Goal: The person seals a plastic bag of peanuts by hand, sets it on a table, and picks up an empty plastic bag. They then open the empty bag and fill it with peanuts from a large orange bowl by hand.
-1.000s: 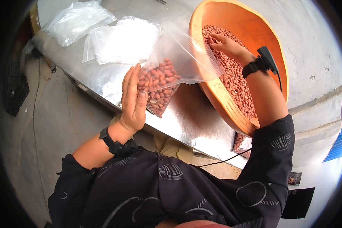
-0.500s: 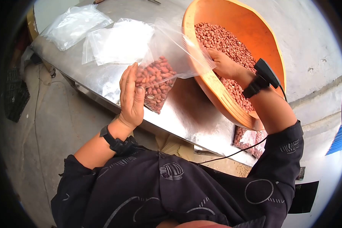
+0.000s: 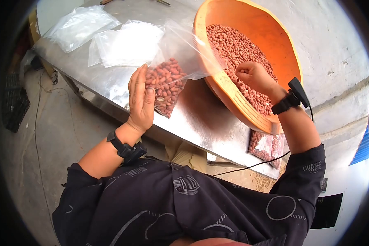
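My left hand [image 3: 140,98] rests with straight fingers against the left side of a clear plastic bag [image 3: 192,45]. Reddish-brown nuts [image 3: 165,84] fill the lower part of this bag, whose upper part leans over the rim of the orange tub [image 3: 270,35]. Inside the tub, my right hand [image 3: 253,76] is over the heap of nuts [image 3: 238,45], its fingers curled in. Whatever those fingers hold is hidden.
Two stacks of flat, clear bags [image 3: 80,28] [image 3: 127,43] lie on the metal table [image 3: 192,131], left of the tub. Filled bags [image 3: 266,145] are beside the tub's lower end. A black cable [image 3: 250,167] crosses near the table's front edge.
My right hand has moved from beside the bag's mouth to the right, over the nuts, and its fingers are now curled. My left hand stays against the bag.
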Demonstrator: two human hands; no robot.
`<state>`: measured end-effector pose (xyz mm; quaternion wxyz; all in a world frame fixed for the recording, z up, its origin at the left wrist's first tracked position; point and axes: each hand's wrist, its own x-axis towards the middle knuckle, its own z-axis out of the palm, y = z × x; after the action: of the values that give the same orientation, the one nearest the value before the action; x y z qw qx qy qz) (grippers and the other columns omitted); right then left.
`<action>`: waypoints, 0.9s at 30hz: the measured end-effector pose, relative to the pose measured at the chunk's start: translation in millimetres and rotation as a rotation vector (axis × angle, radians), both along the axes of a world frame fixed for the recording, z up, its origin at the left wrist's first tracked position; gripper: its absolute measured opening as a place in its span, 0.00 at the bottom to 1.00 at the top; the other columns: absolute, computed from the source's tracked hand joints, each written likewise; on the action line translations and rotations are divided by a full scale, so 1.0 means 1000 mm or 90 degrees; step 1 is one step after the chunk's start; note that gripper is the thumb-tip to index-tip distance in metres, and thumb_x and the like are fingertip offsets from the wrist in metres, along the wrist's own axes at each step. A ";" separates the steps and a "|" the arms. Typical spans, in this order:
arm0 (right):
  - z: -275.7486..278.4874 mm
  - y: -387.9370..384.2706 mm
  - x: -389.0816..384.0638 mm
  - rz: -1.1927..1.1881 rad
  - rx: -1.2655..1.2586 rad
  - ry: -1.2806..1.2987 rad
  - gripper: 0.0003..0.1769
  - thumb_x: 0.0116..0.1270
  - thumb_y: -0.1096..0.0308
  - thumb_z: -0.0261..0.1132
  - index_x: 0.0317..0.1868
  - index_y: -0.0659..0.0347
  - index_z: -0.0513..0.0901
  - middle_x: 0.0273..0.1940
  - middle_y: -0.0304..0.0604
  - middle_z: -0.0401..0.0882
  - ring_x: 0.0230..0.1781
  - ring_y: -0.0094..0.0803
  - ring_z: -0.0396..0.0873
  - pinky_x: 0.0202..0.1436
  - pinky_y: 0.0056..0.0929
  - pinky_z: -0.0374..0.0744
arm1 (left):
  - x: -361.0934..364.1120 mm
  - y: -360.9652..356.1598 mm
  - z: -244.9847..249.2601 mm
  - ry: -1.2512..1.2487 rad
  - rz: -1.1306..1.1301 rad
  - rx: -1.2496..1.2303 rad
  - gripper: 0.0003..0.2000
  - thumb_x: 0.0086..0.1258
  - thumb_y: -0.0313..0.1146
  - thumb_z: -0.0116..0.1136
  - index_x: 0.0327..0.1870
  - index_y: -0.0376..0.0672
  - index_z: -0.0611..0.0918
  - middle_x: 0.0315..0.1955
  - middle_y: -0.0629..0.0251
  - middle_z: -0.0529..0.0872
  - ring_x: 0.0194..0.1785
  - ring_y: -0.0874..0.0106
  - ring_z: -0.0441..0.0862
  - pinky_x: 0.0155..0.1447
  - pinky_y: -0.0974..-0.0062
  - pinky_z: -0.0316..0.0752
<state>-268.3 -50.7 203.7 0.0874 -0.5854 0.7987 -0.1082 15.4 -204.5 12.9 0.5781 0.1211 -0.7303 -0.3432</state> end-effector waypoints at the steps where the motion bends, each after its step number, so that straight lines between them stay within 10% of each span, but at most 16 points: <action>1: 0.008 -0.006 0.005 -0.030 -0.012 -0.028 0.07 0.66 0.68 0.64 0.36 0.63 0.84 0.25 0.39 0.78 0.22 0.23 0.74 0.27 0.27 0.74 | 0.000 0.000 0.000 0.000 0.000 0.000 0.27 0.80 0.40 0.39 0.72 0.28 0.61 0.70 0.45 0.64 0.74 0.52 0.58 0.76 0.60 0.52; 12: 0.073 -0.102 0.092 0.128 -0.100 -0.359 0.09 0.72 0.64 0.63 0.38 0.62 0.82 0.23 0.31 0.74 0.19 0.14 0.69 0.20 0.14 0.67 | 0.000 0.001 0.002 0.009 -0.002 0.017 0.27 0.79 0.40 0.40 0.70 0.26 0.63 0.68 0.43 0.66 0.72 0.51 0.60 0.75 0.59 0.54; 27: 0.061 -0.105 0.120 0.167 0.045 -0.311 0.14 0.69 0.66 0.64 0.50 0.66 0.83 0.38 0.37 0.84 0.35 0.21 0.82 0.42 0.21 0.82 | 0.002 0.001 0.002 -0.024 -0.005 0.021 0.28 0.81 0.43 0.33 0.73 0.30 0.60 0.72 0.47 0.61 0.75 0.55 0.57 0.76 0.63 0.52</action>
<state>-147.9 -155.9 264.3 0.3114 -0.6369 0.6746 -0.2058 17.5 -203.7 14.6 0.5610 0.1344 -0.7355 -0.3553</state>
